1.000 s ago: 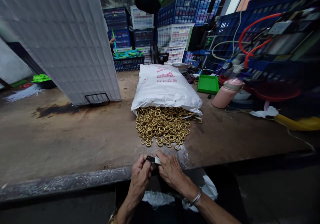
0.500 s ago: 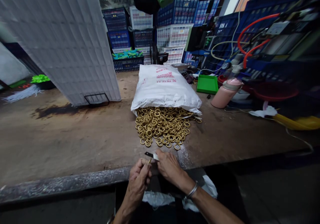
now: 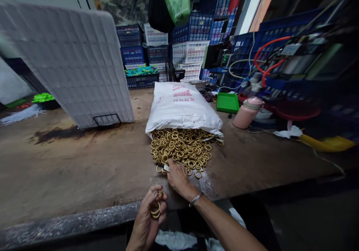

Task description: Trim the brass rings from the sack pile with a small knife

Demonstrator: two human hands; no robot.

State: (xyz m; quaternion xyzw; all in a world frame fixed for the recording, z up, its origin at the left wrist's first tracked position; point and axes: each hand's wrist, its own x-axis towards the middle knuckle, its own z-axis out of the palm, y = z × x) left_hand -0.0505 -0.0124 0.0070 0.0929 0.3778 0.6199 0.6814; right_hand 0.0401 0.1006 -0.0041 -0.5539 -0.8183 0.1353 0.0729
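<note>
My left hand (image 3: 146, 215) is held palm-up near the table's front edge, its fingers curled round several gold rings (image 3: 155, 211). My right hand (image 3: 178, 178) reaches to the near edge of a heap of gold rings (image 3: 182, 150) and grips a small knife (image 3: 166, 168) with a dark blade and a white part by the fingers. The blade tip lies over the nearest rings; whether the fingers also touch a ring is hidden. Behind, a white sack (image 3: 183, 116) with red print lies on its side, and the heap spills from its mouth.
A ribbed pale panel (image 3: 75, 64) stands at the left in a black wire stand (image 3: 106, 120). To the right are a green tray (image 3: 227, 102), a pink bottle (image 3: 248, 113) and a red-tubed device (image 3: 291, 52). Stacked crates (image 3: 190, 52) rise behind. The table edge (image 3: 70, 221) runs in front.
My right hand has moved forward from beside my left hand to the rings, keeping the knife. My left hand has turned, showing the rings in its palm. The view has tilted up slightly.
</note>
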